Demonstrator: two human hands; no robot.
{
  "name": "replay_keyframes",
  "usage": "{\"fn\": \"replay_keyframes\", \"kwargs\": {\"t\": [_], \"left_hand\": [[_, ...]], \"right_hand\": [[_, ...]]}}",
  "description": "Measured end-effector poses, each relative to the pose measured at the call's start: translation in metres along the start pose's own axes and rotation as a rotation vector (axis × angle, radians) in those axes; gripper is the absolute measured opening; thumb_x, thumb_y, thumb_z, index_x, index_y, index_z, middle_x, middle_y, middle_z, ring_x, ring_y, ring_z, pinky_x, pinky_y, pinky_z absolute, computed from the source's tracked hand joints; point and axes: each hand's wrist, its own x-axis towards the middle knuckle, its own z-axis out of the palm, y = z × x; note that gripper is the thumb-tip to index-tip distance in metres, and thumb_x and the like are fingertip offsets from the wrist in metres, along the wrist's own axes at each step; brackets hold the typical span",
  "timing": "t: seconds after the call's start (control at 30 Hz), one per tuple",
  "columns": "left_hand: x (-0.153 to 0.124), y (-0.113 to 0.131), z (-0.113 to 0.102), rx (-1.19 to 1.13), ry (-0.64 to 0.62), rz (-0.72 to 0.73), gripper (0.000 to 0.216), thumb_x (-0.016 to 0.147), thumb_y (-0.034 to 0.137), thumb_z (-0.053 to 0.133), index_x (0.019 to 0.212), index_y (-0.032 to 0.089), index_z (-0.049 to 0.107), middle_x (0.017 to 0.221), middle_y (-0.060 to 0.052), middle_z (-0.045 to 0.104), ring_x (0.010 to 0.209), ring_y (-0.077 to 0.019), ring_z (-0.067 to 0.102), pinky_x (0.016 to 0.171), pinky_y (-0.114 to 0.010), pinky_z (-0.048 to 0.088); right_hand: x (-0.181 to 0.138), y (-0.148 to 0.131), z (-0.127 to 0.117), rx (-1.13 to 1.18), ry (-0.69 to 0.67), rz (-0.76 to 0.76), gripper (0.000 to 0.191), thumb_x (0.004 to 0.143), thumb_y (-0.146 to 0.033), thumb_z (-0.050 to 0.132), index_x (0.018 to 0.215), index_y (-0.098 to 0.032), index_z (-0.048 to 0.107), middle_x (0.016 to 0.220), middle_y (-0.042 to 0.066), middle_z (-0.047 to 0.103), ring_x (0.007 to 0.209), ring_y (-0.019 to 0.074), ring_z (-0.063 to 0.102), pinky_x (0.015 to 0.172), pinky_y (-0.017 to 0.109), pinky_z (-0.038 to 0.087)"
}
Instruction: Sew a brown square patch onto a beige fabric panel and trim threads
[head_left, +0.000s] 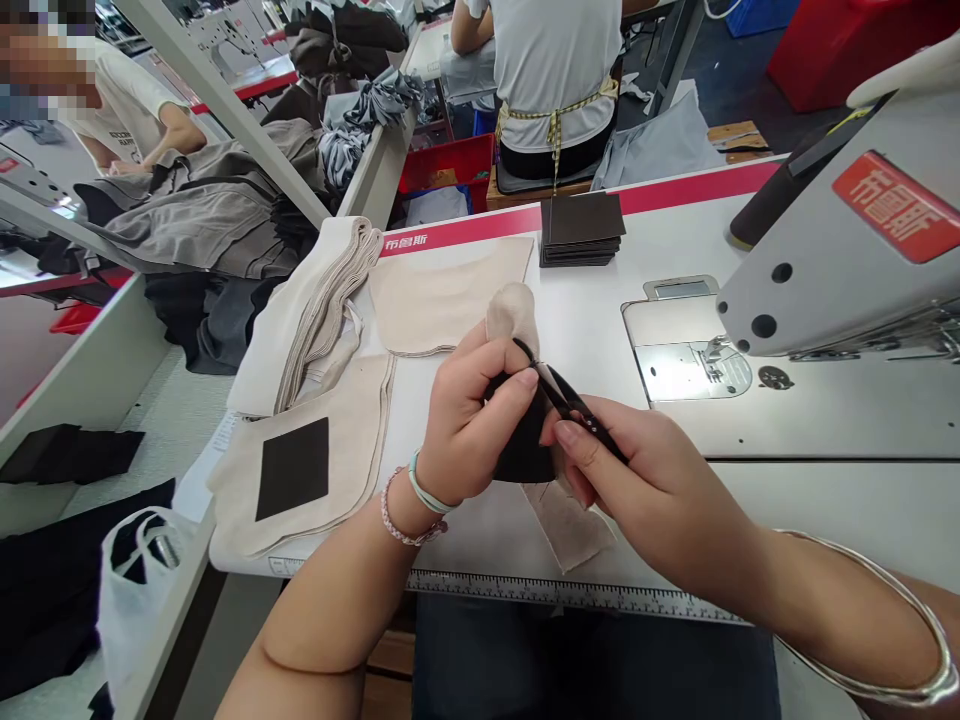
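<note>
My left hand [469,420] pinches a small beige fabric piece [513,308] with a black patch [529,452] hanging below the fingers. In my right hand [652,485] are black thread snips [581,408], their blades at the fabric's edge by my left fingertips. Whether the blades are touching cloth or thread is too small to tell. A loose beige scrap [568,525] lies on the table under both hands. To the left, beige fabric panels [360,415] bear a black square [294,468].
A white sewing machine [840,230] with a metal needle plate [694,372] stands at right. Stacked black pieces [581,230] and a folded beige pile [300,310] sit on the table [825,520]. Two people [555,80] work beyond. A white bag [142,600] is at lower left.
</note>
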Motion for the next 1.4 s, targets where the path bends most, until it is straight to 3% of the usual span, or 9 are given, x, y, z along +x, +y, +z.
{"fn": "replay_keyframes", "kwargs": {"t": [1.0,1.4], "left_hand": [[-0.002,0.0012,-0.0004,0.026,0.004,0.053,0.024,0.087,0.016,0.053,0.064,0.019,0.049,0.067,0.0,0.049,0.069,-0.0135,0.048,0.065,-0.03,0.042],[-0.0017,0.0001,0.0015,-0.025,0.005,0.03,0.024,0.087,0.018,0.054,0.063,0.019,0.05,0.068,0.0,0.048,0.069,-0.0136,0.048,0.064,-0.03,0.041]], "right_hand": [[0.0019,0.0037,0.0009,0.037,-0.006,-0.014,0.025,0.099,-0.036,0.041,0.081,-0.021,0.049,0.055,-0.005,0.046,0.049,0.0101,0.041,0.045,0.024,0.033],[0.004,0.0054,0.0003,0.066,0.0,-0.051,0.024,0.099,-0.033,0.043,0.08,-0.02,0.052,0.056,-0.005,0.049,0.051,0.009,0.045,0.047,0.022,0.038]]}}
